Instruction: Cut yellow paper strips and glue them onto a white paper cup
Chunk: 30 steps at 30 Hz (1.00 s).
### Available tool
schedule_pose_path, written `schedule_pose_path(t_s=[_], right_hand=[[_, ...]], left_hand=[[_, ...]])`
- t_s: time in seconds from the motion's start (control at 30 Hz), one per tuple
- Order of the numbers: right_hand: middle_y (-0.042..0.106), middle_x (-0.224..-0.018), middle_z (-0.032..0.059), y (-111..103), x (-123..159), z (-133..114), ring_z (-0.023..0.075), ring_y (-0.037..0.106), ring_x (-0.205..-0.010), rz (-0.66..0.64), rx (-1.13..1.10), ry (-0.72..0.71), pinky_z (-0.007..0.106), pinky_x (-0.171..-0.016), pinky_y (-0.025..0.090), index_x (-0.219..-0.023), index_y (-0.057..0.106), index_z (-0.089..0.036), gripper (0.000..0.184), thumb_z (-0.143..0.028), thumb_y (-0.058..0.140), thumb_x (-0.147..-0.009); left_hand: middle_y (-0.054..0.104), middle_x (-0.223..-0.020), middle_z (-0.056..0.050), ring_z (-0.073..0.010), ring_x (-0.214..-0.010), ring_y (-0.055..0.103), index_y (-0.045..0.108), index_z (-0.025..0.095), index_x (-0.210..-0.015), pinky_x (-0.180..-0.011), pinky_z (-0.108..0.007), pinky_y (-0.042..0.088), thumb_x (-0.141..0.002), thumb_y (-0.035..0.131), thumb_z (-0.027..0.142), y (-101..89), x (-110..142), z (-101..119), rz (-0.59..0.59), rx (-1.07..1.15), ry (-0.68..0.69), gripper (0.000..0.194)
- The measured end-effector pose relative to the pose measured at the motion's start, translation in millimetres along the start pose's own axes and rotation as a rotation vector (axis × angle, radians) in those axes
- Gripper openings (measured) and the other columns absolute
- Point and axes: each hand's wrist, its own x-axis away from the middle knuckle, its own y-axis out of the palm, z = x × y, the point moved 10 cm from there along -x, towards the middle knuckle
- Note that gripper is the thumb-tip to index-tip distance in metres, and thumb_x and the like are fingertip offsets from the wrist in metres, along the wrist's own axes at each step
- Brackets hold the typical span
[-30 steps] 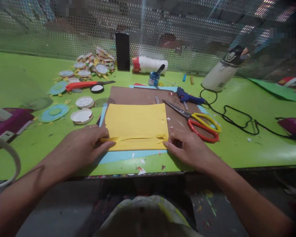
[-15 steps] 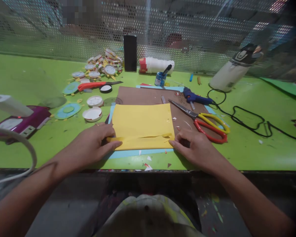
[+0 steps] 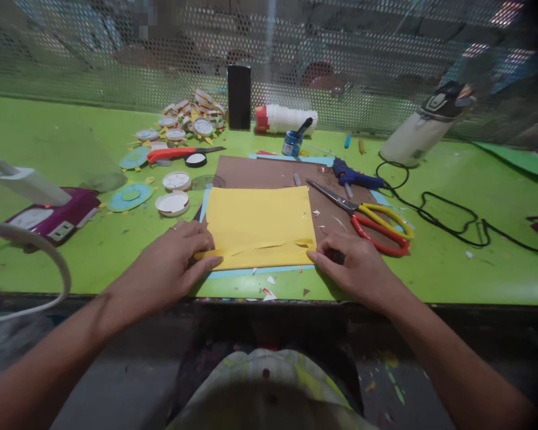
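Observation:
A sheet of yellow paper [image 3: 259,218] lies before me, its near edge folded over into a narrow strip. My left hand [image 3: 183,257] pinches the strip's left end, thumb on top. At the opposite end, my right hand [image 3: 347,260] grips the near right corner between thumb and fingers. A thin torn or cut sliver lifts slightly along the strip. Under the yellow paper are a brown board [image 3: 251,170] and light blue paper [image 3: 235,272]. Scissors [image 3: 363,218] with one yellow and one red handle rest on the board, just beyond my right hand.
A blue glue gun [image 3: 354,176] with a black cord lies at the right, near a white bottle [image 3: 419,134]. Leftward are white lids [image 3: 173,203], an orange-handled knife [image 3: 173,154] and a purple power strip [image 3: 56,218]. Behind stand a phone [image 3: 239,98] and a paint jar [image 3: 292,144].
The view has shifted slightly. Both hands keep their grip at the two ends of the folded strip, and the paper looks nearly the same.

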Motion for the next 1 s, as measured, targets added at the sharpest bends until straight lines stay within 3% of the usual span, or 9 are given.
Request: schedule_pose_path(t_s=[0.27, 0.8, 1.0], right_hand=[[0.053, -0.063, 0.0007, 0, 0, -2, 0.0152, 0.049, -0.061, 0.016, 0.017, -0.014, 0.028, -0.058, 0.036, -0.062, 0.051, -0.017, 0.021, -0.022, 0.056, -0.081], [0.051, -0.064, -0.0006, 1, -2, -1, 0.0140, 0.047, -0.059, 0.007, 0.030, 0.021, 0.027, -0.055, 0.035, -0.061, 0.050, -0.019, 0.020, -0.021, 0.056, -0.080], [0.050, -0.071, -0.0006, 0, 1, 0, 0.0148, 0.047, -0.063, 0.051, 0.051, 0.017, 0.027, -0.057, 0.038, -0.079, 0.050, -0.019, 0.008, -0.022, 0.058, -0.080]], left_hand=[[0.058, -0.082, -0.009, -0.0241, -0.079, 0.053, 0.059, 0.015, -0.080, -0.067, -0.037, 0.041, -0.085, 0.043, 0.042, -2.7, -7, -6, -0.015, -0.060, -0.023, 0.032], [0.058, -0.085, -0.008, -0.0233, -0.084, 0.053, 0.057, 0.019, -0.079, -0.071, -0.037, 0.042, -0.086, 0.045, 0.042, 1.1, -6, -6, 0.006, -0.044, 0.041, 0.027], [0.054, -0.088, -0.008, -0.0236, -0.082, 0.052, 0.049, 0.020, -0.088, -0.067, -0.037, 0.043, -0.084, 0.050, 0.043, -1.3, 2, -9, 0.084, -0.067, -0.037, 0.024]])
